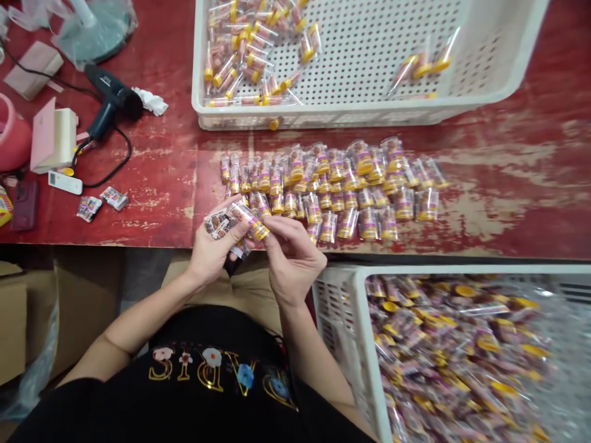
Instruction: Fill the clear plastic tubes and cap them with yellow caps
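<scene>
Right at the counter's near edge, a clear tube (252, 223) with a yellow cap lies tilted between both hands. The right hand (290, 258) pinches its capped end with thumb and forefinger. The left hand (210, 252) grips the other end and, clamped under the thumb, a small stack of printed labels (217, 223).

By the look of it, this is the labelling step: one tube up, labels ready. Getting a label on square calls for a steady pinch from the right while the left thumb frees a single label.

At twelve to two o'clock from the hands, rows of matching tubes (341, 184) lie on the red counter (508, 184). Beyond them at twelve sits a white crate (323, 117), sparsely filled. At four o'clock, a second crate (360, 320) is heaped. A black heat gun (111, 98) rests at ten.
</scene>
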A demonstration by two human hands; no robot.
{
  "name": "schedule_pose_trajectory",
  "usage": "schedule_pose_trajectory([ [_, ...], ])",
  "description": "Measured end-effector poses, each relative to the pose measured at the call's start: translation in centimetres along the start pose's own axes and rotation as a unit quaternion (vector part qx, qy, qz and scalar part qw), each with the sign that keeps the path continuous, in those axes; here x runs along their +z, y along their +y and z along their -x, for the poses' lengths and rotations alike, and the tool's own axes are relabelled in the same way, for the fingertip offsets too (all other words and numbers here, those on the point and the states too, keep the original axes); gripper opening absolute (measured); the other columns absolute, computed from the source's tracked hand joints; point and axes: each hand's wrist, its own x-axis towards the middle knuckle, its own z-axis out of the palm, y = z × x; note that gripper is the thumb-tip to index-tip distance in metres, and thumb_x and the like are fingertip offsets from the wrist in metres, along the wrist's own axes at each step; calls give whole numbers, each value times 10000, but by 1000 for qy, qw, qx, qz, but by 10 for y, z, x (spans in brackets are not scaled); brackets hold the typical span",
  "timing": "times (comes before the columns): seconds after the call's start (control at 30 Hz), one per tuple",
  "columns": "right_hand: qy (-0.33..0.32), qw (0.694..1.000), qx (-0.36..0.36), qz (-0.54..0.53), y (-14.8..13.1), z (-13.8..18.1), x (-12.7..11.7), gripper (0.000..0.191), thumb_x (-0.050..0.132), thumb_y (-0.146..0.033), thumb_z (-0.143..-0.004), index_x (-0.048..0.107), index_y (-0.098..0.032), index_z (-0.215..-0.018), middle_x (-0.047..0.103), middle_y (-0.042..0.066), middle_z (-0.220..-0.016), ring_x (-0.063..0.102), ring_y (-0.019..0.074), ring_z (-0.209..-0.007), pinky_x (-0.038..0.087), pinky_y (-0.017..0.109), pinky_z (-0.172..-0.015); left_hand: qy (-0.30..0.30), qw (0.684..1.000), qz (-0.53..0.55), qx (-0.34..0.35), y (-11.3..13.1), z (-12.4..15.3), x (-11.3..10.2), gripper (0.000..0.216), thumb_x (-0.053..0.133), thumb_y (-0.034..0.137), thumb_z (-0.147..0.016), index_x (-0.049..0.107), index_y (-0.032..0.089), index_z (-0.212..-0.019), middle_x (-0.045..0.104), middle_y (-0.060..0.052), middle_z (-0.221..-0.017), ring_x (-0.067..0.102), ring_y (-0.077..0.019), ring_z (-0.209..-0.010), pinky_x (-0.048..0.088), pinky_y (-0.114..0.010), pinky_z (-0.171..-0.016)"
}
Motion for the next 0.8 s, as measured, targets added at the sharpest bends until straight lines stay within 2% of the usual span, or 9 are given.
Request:
schedule_pose_trajectory([
  [0.13,-13,1000,5,13,5,-1,1,159,726,-177,-853,782,-248,-984,749,34,-937,703,162,-903,582,342,-835,-4,1000,14,-11,-1,-4,-5,654,855,400,-730,632,200,-1312,667,18,-730,624,-82,-540,360,-158,-380],
  [0.33,-32,998,48,20,16,6,7,125,716,-226,-857,785,-230,-962,752,44,-933,699,169,-891,581,349,-831,21,999,29,-40,-8,-6,-17,705,879,391,-697,623,162,-1312,675,17,-714,608,-78,-514,350,-169,-378],
  [0.47,-35,997,65,9,26,8,14,126,714,-236,-858,788,-230,-960,752,52,-937,697,179,-887,571,360,-842,40,997,48,-48,-11,-11,-24,665,894,419,-664,660,142,-1222,658,18,-647,587,-79,-486,337,-173,-376],
  [0.57,-42,998,23,31,43,-8,29,133,691,-255,-882,782,-238,-977,749,51,-941,691,188,-901,556,372,-858,76,993,71,-59,-10,-18,-30,642,887,478,-652,671,129,-1145,691,-9,-688,605,-95,-501,339,-180,-370],
  [0.63,-61,993,-32,93,57,-25,44,159,643,-279,-918,775,-244,-1000,742,59,-955,672,197,-925,539,386,-879,113,987,84,-74,-9,-24,-39,605,850,468,-716,650,130,-1175,734,-41,-773,650,-115,-557,402,-183,-409],
  [0.7,-115,970,-79,199,70,-42,60,213,574,-280,-954,771,-241,-1025,734,83,-986,638,216,-957,511,408,-910,149,981,95,-80,-9,-29,-52,546,807,389,-788,618,133,-1231,761,-66,-852,695,-134,-637,476,-192,-482],
  [0.8,-240,894,-97,366,74,-60,76,293,486,-202,-973,763,-207,-1067,720,145,-1056,590,272,-1042,468,477,-952,189,975,107,-53,-12,-38,-73,514,785,251,-805,591,127,-1264,775,-79,-923,723,-143,-727,531,-205,-570],
])
